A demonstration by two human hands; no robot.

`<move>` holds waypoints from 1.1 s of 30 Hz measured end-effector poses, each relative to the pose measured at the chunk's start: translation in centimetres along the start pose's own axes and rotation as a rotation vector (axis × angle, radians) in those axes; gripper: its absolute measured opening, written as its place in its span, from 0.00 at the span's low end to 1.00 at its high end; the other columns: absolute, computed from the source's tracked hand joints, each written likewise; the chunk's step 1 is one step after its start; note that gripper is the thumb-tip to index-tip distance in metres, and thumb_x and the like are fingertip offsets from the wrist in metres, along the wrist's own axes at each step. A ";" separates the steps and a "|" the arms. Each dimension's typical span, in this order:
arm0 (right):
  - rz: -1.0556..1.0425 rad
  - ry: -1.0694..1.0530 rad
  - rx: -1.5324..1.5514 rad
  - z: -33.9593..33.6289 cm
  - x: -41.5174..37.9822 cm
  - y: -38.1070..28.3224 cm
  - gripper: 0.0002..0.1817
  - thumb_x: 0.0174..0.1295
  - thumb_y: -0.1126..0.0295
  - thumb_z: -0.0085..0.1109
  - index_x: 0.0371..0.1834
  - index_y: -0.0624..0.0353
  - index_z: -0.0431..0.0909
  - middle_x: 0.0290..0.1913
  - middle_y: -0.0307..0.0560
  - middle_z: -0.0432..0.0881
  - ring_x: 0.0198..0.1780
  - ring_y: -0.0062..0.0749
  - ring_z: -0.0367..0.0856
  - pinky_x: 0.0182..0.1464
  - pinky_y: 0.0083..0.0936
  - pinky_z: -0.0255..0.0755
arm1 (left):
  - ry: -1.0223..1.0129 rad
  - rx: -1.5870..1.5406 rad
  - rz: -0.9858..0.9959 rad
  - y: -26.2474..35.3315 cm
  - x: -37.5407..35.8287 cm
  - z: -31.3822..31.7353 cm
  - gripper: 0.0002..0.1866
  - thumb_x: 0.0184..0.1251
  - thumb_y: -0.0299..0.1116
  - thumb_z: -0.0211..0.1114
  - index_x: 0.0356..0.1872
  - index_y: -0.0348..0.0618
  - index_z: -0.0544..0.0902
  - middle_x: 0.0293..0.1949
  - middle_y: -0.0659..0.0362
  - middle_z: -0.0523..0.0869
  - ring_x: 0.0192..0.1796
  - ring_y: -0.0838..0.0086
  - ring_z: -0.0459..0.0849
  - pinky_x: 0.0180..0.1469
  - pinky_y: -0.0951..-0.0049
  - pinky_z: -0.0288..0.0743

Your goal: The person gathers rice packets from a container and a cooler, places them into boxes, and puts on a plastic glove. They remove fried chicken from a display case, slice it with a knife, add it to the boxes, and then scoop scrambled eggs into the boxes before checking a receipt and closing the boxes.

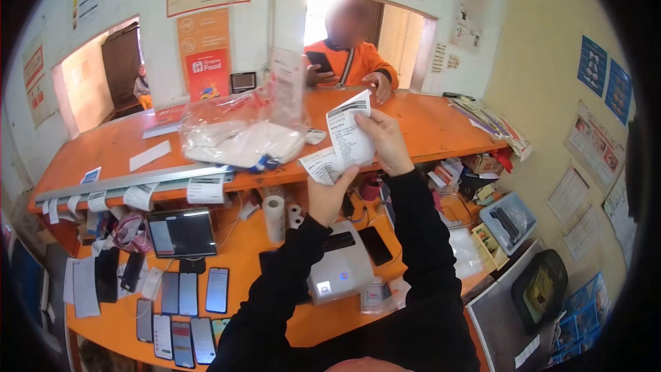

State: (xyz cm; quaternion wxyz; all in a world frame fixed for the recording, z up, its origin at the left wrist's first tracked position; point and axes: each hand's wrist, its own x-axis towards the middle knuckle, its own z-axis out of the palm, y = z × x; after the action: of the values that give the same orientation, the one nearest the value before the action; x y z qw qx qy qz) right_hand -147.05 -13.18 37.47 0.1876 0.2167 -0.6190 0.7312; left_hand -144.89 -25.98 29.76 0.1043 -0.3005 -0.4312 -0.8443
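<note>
In front of me, over the orange counter [406, 114], I hold up a printed paper receipt [350, 139]. My right hand [389, 143] pinches its upper right edge. Lower down, my left hand [327, 196] grips the bottom end, along with a shorter printed slip [318, 165] that sticks out to the left. Just left of the papers lies a clear plastic bag [234, 120] with white packs inside. Beneath my forearms stands a white printer [341, 272], with a black phone [374, 245] beside it.
Across the counter, a person in orange [368, 58] holds a phone at the window. Several phones [188, 294] lie on the lower desk, near a tablet screen [182, 233]. Paper rolls [274, 218] stand under the ledge. A blue tray [508, 220] sits right; receipts hang from a metal rail [138, 182].
</note>
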 end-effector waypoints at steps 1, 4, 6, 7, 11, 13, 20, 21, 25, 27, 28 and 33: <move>-0.024 0.012 0.006 -1.1 0.6 0.0 0.12 0.62 0.73 0.55 0.46 0.68 0.77 0.40 0.44 0.82 0.37 0.19 0.80 0.40 0.17 0.74 | 0.016 -0.023 -0.029 -1.0 0.4 0.8 0.19 0.57 0.22 0.66 0.50 0.33 0.75 0.45 0.59 0.81 0.47 0.76 0.79 0.49 0.76 0.72; -0.078 0.039 0.070 -4.6 2.3 0.3 0.13 0.62 0.73 0.55 0.47 0.68 0.76 0.40 0.44 0.82 0.38 0.20 0.80 0.40 0.17 0.74 | 0.030 -0.013 -0.071 -3.3 0.7 2.3 0.16 0.58 0.22 0.65 0.47 0.30 0.75 0.46 0.55 0.81 0.46 0.75 0.80 0.49 0.76 0.72; -0.075 0.043 0.098 -6.5 3.1 0.4 0.13 0.62 0.74 0.55 0.48 0.68 0.76 0.41 0.44 0.82 0.38 0.21 0.80 0.41 0.17 0.74 | 0.072 0.085 -0.106 -5.2 0.7 2.4 0.16 0.57 0.24 0.66 0.46 0.28 0.75 0.45 0.53 0.82 0.46 0.74 0.80 0.47 0.76 0.73; -0.070 0.043 0.113 -7.4 3.5 0.5 0.13 0.62 0.74 0.55 0.49 0.67 0.76 0.41 0.44 0.82 0.38 0.21 0.80 0.41 0.17 0.74 | 0.108 0.058 -0.120 -6.4 0.7 2.3 0.17 0.57 0.25 0.66 0.46 0.28 0.75 0.45 0.53 0.82 0.45 0.74 0.80 0.47 0.76 0.73; -0.085 0.059 0.094 -11.1 6.2 2.5 0.12 0.61 0.76 0.55 0.47 0.67 0.76 0.40 0.44 0.82 0.39 0.22 0.80 0.42 0.19 0.74 | 0.202 0.057 -0.111 -8.2 1.6 2.7 0.15 0.56 0.25 0.67 0.44 0.31 0.75 0.42 0.56 0.81 0.43 0.75 0.80 0.44 0.75 0.73; -0.087 0.053 0.051 -13.5 8.0 4.1 0.11 0.60 0.77 0.55 0.45 0.67 0.75 0.40 0.44 0.82 0.39 0.22 0.80 0.42 0.20 0.74 | 0.203 0.125 -0.089 -8.2 2.6 2.8 0.14 0.56 0.24 0.67 0.43 0.34 0.75 0.40 0.58 0.81 0.42 0.76 0.79 0.43 0.75 0.74; -0.154 0.595 -0.105 -19.9 14.8 10.4 0.05 0.55 0.78 0.59 0.34 0.65 0.74 0.31 0.45 0.80 0.31 0.26 0.78 0.34 0.20 0.72 | 0.055 0.242 -0.274 -6.7 6.3 2.8 0.10 0.59 0.35 0.66 0.35 0.41 0.79 0.24 0.68 0.77 0.24 0.86 0.72 0.24 0.84 0.64; -0.128 0.659 -0.136 -20.3 15.4 11.0 0.05 0.54 0.79 0.59 0.33 0.65 0.74 0.31 0.44 0.79 0.31 0.26 0.77 0.33 0.21 0.71 | 0.020 0.175 -0.340 -6.6 5.7 2.6 0.11 0.60 0.36 0.65 0.37 0.41 0.79 0.24 0.68 0.77 0.25 0.86 0.73 0.24 0.83 0.65; -0.234 0.869 -0.274 -23.8 18.5 15.0 0.05 0.51 0.80 0.57 0.28 0.62 0.71 0.27 0.37 0.74 0.28 0.23 0.72 0.28 0.24 0.68 | -0.128 0.049 -0.589 -4.1 1.3 1.8 0.16 0.64 0.40 0.60 0.47 0.41 0.80 0.26 0.66 0.78 0.27 0.84 0.75 0.28 0.84 0.68; -0.236 0.731 -0.152 -24.7 18.5 15.2 0.04 0.51 0.78 0.55 0.27 0.58 0.71 0.26 0.35 0.72 0.27 0.23 0.72 0.27 0.23 0.67 | -0.225 -0.040 -0.688 -2.5 -1.2 1.1 0.16 0.65 0.39 0.60 0.48 0.41 0.79 0.32 0.64 0.81 0.30 0.83 0.77 0.32 0.82 0.71; -0.397 0.617 0.009 -25.5 19.1 16.8 0.04 0.54 0.76 0.58 0.27 0.60 0.72 0.26 0.37 0.74 0.26 0.23 0.73 0.27 0.23 0.71 | -0.219 -0.048 -0.622 -3.0 -2.4 0.5 0.16 0.65 0.39 0.60 0.49 0.40 0.79 0.35 0.62 0.82 0.32 0.83 0.77 0.35 0.81 0.72; -0.443 0.774 -0.615 -33.0 23.9 21.2 0.09 0.45 0.82 0.51 0.32 0.70 0.75 0.31 0.48 0.79 0.30 0.33 0.79 0.35 0.32 0.77 | -0.188 -0.125 -0.592 -1.8 -6.1 -2.1 0.17 0.65 0.34 0.61 0.51 0.38 0.75 0.44 0.60 0.82 0.37 0.81 0.77 0.41 0.79 0.73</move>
State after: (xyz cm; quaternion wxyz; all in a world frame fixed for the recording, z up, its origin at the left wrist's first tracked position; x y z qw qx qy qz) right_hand -181.29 16.09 28.53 0.6063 -0.0079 -0.6297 0.4857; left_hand -141.70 -27.05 23.92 -0.2050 -0.2444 -0.4550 -0.8314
